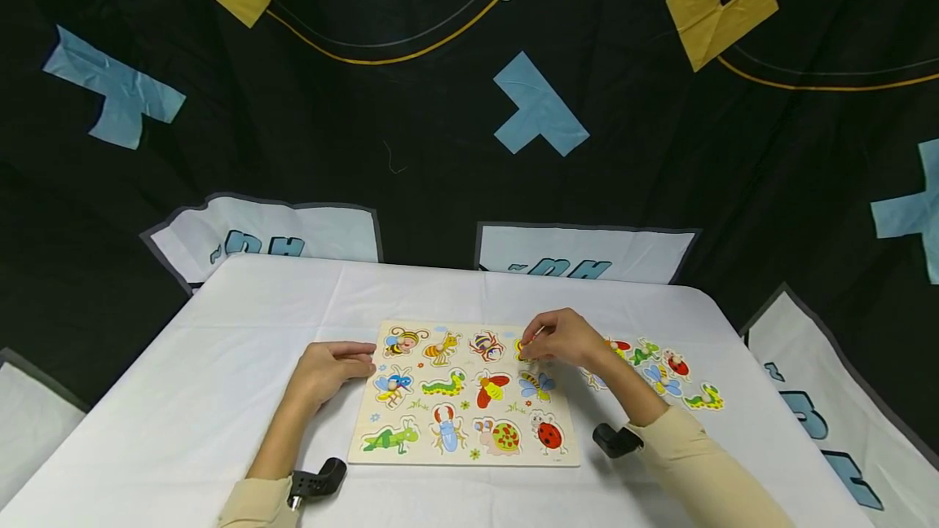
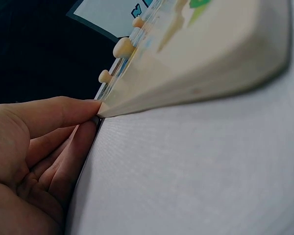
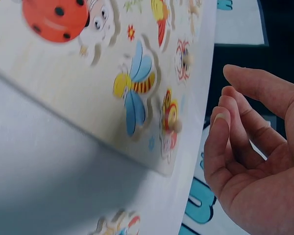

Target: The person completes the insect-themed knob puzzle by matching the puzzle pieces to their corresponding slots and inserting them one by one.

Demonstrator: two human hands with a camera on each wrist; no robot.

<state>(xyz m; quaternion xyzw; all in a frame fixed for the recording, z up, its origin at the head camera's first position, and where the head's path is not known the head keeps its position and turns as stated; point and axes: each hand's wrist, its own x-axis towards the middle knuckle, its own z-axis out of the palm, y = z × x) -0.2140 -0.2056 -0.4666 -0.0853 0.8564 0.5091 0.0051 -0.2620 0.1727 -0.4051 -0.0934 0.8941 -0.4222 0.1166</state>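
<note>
A wooden peg puzzle board (image 1: 411,406) with insect pictures lies flat on the white table. My left hand (image 1: 326,369) rests its fingertips against the board's left edge, as the left wrist view also shows. Over the top right corner is my right hand (image 1: 563,338), beside a yellow and red insect piece (image 3: 169,117) with a round knob. In the right wrist view the thumb and fingers are apart, with nothing between them. Knobs stand on the spider piece (image 3: 182,59) and other back-row pieces. The blue-winged bee picture (image 3: 132,88) shows no knob.
Several loose insect pieces lie right of the board, among them a ladybug (image 1: 676,363), a caterpillar (image 1: 706,398) and a blue-winged bee (image 1: 663,381). My right forearm crosses partly over them. A black cloth (image 1: 425,129) hangs behind the table (image 1: 183,398).
</note>
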